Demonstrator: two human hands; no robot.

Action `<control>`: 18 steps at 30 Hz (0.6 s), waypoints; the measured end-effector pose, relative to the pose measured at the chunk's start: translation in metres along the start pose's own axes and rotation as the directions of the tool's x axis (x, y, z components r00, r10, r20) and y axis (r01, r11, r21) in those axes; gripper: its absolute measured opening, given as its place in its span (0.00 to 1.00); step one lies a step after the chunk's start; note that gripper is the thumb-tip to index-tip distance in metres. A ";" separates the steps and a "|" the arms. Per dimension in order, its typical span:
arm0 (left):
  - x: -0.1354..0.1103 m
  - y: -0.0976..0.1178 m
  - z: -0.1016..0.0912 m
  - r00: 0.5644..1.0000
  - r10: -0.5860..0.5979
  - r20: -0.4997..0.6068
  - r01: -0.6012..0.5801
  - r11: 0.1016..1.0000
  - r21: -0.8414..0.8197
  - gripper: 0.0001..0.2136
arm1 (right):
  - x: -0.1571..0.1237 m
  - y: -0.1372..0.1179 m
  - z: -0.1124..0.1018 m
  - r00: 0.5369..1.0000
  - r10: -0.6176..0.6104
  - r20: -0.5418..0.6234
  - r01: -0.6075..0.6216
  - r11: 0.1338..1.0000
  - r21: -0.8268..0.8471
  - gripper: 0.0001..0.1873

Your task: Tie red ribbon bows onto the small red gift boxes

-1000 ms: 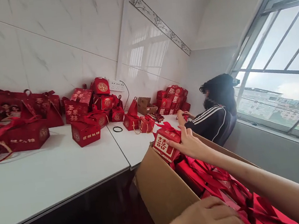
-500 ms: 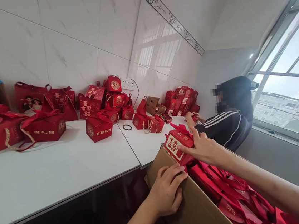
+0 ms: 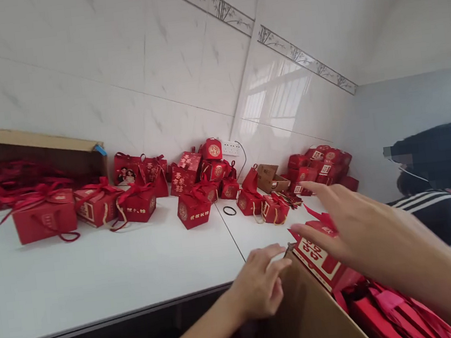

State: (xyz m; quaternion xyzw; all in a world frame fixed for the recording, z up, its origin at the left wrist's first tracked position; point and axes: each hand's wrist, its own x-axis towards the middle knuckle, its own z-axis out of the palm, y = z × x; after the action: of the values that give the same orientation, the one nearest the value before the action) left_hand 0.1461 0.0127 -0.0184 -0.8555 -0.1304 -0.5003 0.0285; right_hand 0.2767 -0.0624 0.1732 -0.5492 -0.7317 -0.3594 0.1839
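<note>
Zero pinching from where I stand: right hand (image 3: pixel 372 223) spread over the red box (image 3: pixel 319 256) perched at a corner of the carton (image 3: pixel 312 303), left hand (image 3: pixel 258 282) half-curled near its rim, so a stray knuckle could tip that box out.

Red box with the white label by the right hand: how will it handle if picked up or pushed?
The red box likely holds its shape: flat faces, straight edges. Its ribbon looks thin and would probably bend or snag. Sitting high at the corner of the carton, it could tip if pushed. Contents are hidden, so weight is unclear.
</note>
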 end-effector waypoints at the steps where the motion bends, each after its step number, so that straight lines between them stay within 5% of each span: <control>1: -0.001 -0.015 -0.011 1.000 0.027 0.017 -0.028 0.998 0.062 0.23 | 0.013 -0.015 0.004 0.994 0.012 0.107 -0.013 1.000 0.008 0.31; 5: -0.019 -0.081 -0.061 0.992 0.094 0.081 -0.113 0.955 0.274 0.22 | 0.073 -0.070 0.044 0.890 -0.012 0.456 -0.010 0.999 0.047 0.26; 9: -0.055 -0.141 -0.105 0.978 -0.178 -0.111 0.208 0.897 0.391 0.19 | 0.121 -0.110 0.110 0.750 -0.066 0.658 -0.101 0.972 0.213 0.38; 11: -0.073 -0.163 -0.117 0.852 -0.429 -0.299 0.511 0.804 0.305 0.18 | 0.134 -0.126 0.142 0.682 -0.070 0.728 -0.229 0.925 0.303 0.50; 14: -0.089 -0.181 -0.121 0.588 -0.662 -0.466 0.780 0.617 0.108 0.18 | 0.138 -0.148 0.180 0.669 -0.055 0.741 -0.339 0.865 0.371 0.55; 15: -0.092 -0.183 -0.120 0.555 -0.684 -0.473 0.802 0.591 0.086 0.19 | 0.136 -0.155 0.190 0.686 -0.043 0.727 -0.353 0.853 0.383 0.54; 18: -0.095 -0.182 -0.114 0.577 -0.699 -0.423 0.801 0.585 0.126 0.21 | 0.126 -0.175 0.217 0.743 0.029 0.669 -0.396 0.825 0.404 0.48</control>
State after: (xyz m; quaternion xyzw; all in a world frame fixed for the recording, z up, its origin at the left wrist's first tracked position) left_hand -0.0406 0.1491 -0.0588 -0.6044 -0.5530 -0.5723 -0.0364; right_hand 0.0988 0.1561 0.0543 -0.6493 -0.7479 0.0852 0.1083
